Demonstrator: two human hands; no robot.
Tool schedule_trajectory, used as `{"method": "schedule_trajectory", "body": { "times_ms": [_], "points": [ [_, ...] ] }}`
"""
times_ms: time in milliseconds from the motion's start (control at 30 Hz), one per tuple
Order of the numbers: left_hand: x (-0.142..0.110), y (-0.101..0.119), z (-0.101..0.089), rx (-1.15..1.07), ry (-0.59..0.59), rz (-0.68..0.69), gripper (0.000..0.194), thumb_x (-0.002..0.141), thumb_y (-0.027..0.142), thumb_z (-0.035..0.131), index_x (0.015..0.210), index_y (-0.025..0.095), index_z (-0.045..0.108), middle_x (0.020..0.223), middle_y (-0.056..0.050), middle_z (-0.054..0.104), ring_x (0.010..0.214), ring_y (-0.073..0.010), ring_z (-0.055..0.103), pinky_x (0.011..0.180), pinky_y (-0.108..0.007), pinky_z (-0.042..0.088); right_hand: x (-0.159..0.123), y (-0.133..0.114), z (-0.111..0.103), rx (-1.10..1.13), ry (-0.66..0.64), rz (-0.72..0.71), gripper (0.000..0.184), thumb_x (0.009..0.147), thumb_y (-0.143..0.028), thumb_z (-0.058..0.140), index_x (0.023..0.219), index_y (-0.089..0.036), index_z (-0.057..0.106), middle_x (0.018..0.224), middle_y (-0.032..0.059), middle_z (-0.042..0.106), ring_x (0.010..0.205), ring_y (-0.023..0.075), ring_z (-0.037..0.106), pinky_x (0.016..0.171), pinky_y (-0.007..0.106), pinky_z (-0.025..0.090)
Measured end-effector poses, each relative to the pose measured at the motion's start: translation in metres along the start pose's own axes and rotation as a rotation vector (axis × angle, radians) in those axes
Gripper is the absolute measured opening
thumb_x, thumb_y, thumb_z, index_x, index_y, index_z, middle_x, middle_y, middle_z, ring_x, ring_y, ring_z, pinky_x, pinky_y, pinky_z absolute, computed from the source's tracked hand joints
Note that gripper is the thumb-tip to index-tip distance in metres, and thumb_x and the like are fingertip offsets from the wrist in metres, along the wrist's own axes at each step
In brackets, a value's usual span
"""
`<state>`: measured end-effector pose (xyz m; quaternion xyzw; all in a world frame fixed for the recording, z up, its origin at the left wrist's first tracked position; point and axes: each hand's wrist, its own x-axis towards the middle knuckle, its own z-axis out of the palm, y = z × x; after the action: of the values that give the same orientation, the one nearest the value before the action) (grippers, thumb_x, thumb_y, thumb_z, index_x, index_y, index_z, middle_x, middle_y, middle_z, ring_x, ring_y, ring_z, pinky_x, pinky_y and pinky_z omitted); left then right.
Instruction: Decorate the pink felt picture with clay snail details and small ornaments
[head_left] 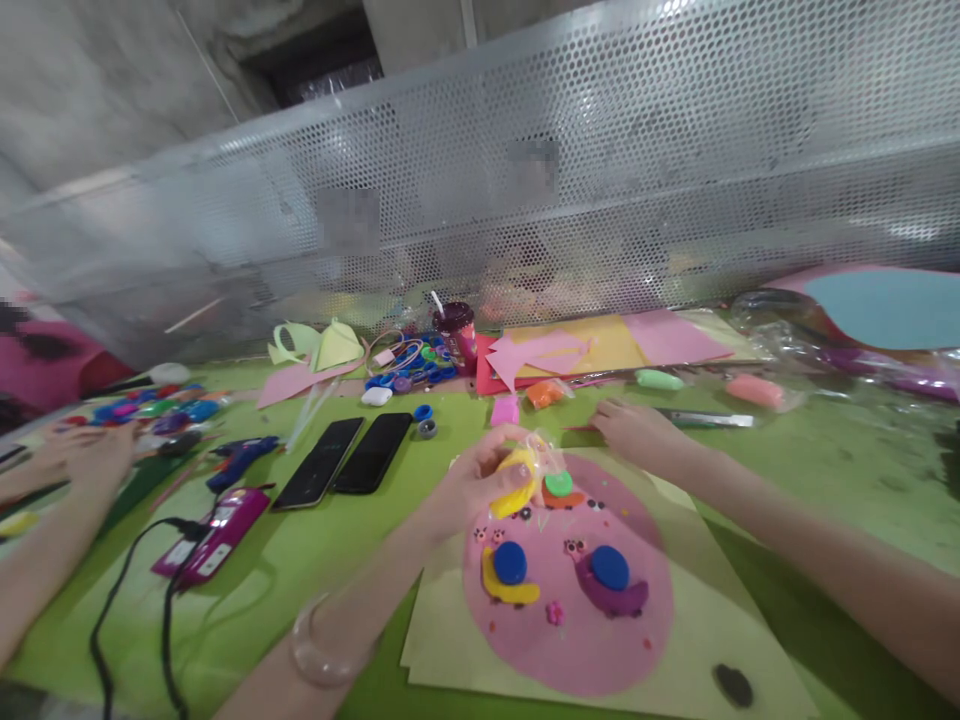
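My left hand (pixel 487 475) is closed around a bag of yellow modelling clay (pixel 516 482), held over the top left of a pink paper oval (pixel 525 645). On the oval are a yellow clay snail (pixel 512 592) and a purple clay snail (pixel 622 597), each with a blue cap, and an orange clay piece (pixel 564 499) with a green cap (pixel 558 484). Beyond the oval, my right hand (pixel 630 430) rests low at the table, fingers curled at the end of a thin reddish item (pixel 576 429); its grip is partly hidden. A utility knife (pixel 709 419) lies behind that wrist.
Two phones (pixel 373 455), a glue gun (pixel 241 460) and a magenta device with a black cable (pixel 217 535) lie to the left. Clay packs (pixel 757 391), coloured paper and a cup with a straw (pixel 457 338) line the metal screen. Another person's hands (pixel 94 455) are at far left.
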<state>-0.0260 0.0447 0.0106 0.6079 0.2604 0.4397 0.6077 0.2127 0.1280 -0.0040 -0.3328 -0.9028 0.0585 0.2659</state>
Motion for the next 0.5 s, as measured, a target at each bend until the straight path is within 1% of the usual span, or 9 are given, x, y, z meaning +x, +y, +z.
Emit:
{"method": "schedule_trajectory", "body": {
  "times_ms": [67, 167, 300, 333, 367, 400, 433, 467, 500],
  "points": [
    [0.000, 0.000, 0.000, -0.016, -0.002, 0.005, 0.026, 0.081, 0.037, 0.061, 0.099, 0.020, 0.053, 0.071, 0.000, 0.065, 0.062, -0.0107, 0.063, 0.053, -0.017, 0.045, 0.000, -0.003, -0.003, 0.037, 0.010, 0.003, 0.028, 0.072, 0.008, 0.041, 0.060, -0.016, 0.051, 0.069, 0.0057, 0.054, 0.074, 0.0161, 0.051, 0.066, 0.026, 0.036],
    [-0.001, 0.000, 0.000, -0.020, 0.000, 0.015, 0.023, 0.081, 0.035, 0.060, 0.096, 0.019, 0.055, 0.070, 0.000, 0.064, 0.061, -0.0098, 0.062, 0.053, -0.017, 0.045, 0.006, -0.005, -0.011, 0.108, 0.022, 0.038, 0.023, 0.073, 0.003, 0.043, 0.065, -0.017, 0.051, 0.070, 0.0046, 0.055, 0.067, 0.0134, 0.050, 0.061, 0.026, 0.036],
    [-0.001, -0.001, 0.000, -0.059, 0.012, 0.017, 0.022, 0.081, 0.035, 0.061, 0.093, 0.017, 0.056, 0.069, 0.000, 0.063, 0.059, -0.0097, 0.061, 0.051, -0.017, 0.043, 0.021, -0.014, -0.038, 0.261, 0.019, 0.111, 0.006, 0.075, -0.012, 0.051, 0.073, -0.017, 0.051, 0.065, 0.0016, 0.056, 0.057, 0.0114, 0.050, 0.053, 0.025, 0.038],
    [-0.001, -0.001, 0.000, -0.081, 0.008, 0.019, 0.022, 0.081, 0.035, 0.061, 0.093, 0.017, 0.056, 0.068, 0.000, 0.063, 0.058, -0.0098, 0.061, 0.051, -0.017, 0.043, 0.024, -0.021, -0.048, 0.315, 0.012, 0.126, 0.002, 0.077, -0.017, 0.051, 0.075, -0.017, 0.050, 0.063, 0.0009, 0.056, 0.053, 0.0111, 0.051, 0.050, 0.024, 0.039],
    [-0.001, -0.001, 0.001, -0.104, 0.002, 0.022, 0.021, 0.081, 0.035, 0.061, 0.092, 0.017, 0.056, 0.068, 0.000, 0.063, 0.057, -0.0099, 0.061, 0.050, -0.017, 0.043, 0.026, -0.029, -0.058, 0.379, 0.009, 0.134, 0.007, 0.083, -0.024, 0.047, 0.082, -0.017, 0.048, 0.066, 0.0011, 0.059, 0.055, 0.0113, 0.054, 0.051, 0.024, 0.042],
    [-0.001, -0.001, 0.001, -0.123, -0.003, 0.022, 0.021, 0.081, 0.034, 0.061, 0.091, 0.017, 0.056, 0.068, 0.000, 0.063, 0.057, -0.0099, 0.061, 0.050, -0.017, 0.043, 0.027, -0.039, -0.067, 0.440, 0.004, 0.125, 0.012, 0.086, -0.029, 0.043, 0.083, -0.018, 0.046, 0.066, 0.0007, 0.059, 0.057, 0.0118, 0.057, 0.053, 0.025, 0.045],
    [-0.001, -0.001, 0.002, -0.137, -0.009, 0.018, 0.020, 0.081, 0.034, 0.061, 0.091, 0.017, 0.057, 0.068, 0.000, 0.062, 0.057, -0.0099, 0.061, 0.051, -0.017, 0.043, 0.026, -0.050, -0.075, 0.514, 0.013, 0.129, 0.013, 0.089, -0.031, 0.042, 0.085, -0.019, 0.046, 0.070, 0.0013, 0.060, 0.065, 0.0129, 0.060, 0.060, 0.026, 0.049],
    [-0.001, -0.001, 0.002, -0.146, -0.014, 0.015, 0.019, 0.081, 0.034, 0.061, 0.091, 0.017, 0.057, 0.068, 0.000, 0.062, 0.058, -0.0100, 0.061, 0.051, -0.017, 0.044, 0.024, -0.061, -0.082, 0.669, 0.067, 0.130, 0.013, 0.088, -0.032, 0.045, 0.085, -0.019, 0.048, 0.071, 0.0014, 0.061, 0.067, 0.0134, 0.062, 0.061, 0.027, 0.050],
    [-0.001, -0.001, 0.003, -0.149, -0.022, 0.014, 0.019, 0.081, 0.034, 0.061, 0.090, 0.017, 0.058, 0.068, 0.000, 0.062, 0.058, -0.0102, 0.061, 0.052, -0.017, 0.044, 0.022, -0.071, -0.086, 0.763, 0.088, 0.125, 0.012, 0.087, -0.031, 0.049, 0.085, -0.020, 0.050, 0.069, 0.0005, 0.060, 0.067, 0.0132, 0.062, 0.058, 0.025, 0.050]
  ]
}}
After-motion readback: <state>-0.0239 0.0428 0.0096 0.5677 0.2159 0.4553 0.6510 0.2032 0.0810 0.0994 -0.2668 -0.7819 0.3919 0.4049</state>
